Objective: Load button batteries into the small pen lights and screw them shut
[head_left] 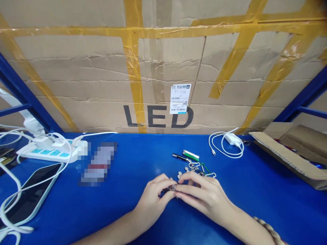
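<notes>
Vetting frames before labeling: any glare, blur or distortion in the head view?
Head view: glossy tape catches bright highlights; the small item between the fingers of the left hand and right hand is too indistinct to identify; the shelf posts lean outward, suggesting wide-angle distortion; a pixelated patch hides detail left of center.

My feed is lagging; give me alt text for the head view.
Left hand and right hand hold a dark object over a blue table; discs and a black tube lie beyond, a phone left, a box right.
</notes>
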`<move>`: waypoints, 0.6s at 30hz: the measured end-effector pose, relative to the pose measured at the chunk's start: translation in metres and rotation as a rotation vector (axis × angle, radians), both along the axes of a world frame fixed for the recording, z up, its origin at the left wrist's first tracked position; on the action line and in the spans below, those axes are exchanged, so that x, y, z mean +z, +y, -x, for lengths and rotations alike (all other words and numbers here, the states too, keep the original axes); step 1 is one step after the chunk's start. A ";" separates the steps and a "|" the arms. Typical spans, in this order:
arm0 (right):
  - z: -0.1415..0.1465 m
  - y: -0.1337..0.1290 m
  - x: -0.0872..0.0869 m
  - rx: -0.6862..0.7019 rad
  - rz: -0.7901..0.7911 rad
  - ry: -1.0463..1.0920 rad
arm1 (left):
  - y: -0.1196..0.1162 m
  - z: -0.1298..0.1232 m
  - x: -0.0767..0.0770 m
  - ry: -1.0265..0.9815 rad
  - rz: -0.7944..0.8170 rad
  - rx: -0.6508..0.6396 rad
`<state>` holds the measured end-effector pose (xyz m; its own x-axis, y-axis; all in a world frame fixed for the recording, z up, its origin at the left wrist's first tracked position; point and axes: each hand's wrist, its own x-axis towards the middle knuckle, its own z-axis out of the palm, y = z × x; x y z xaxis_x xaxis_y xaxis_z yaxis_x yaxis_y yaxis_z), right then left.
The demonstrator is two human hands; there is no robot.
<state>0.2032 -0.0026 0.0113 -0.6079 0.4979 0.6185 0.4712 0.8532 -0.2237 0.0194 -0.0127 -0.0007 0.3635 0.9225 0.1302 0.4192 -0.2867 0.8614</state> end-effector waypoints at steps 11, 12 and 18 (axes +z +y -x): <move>-0.001 0.001 -0.001 -0.075 0.224 0.044 | 0.001 0.000 -0.002 -0.067 -0.010 0.092; -0.002 0.002 -0.001 -0.087 0.206 0.012 | 0.001 0.001 -0.002 -0.106 -0.015 0.103; -0.003 0.005 -0.004 -0.099 0.056 -0.089 | 0.002 0.005 -0.005 -0.205 -0.087 0.104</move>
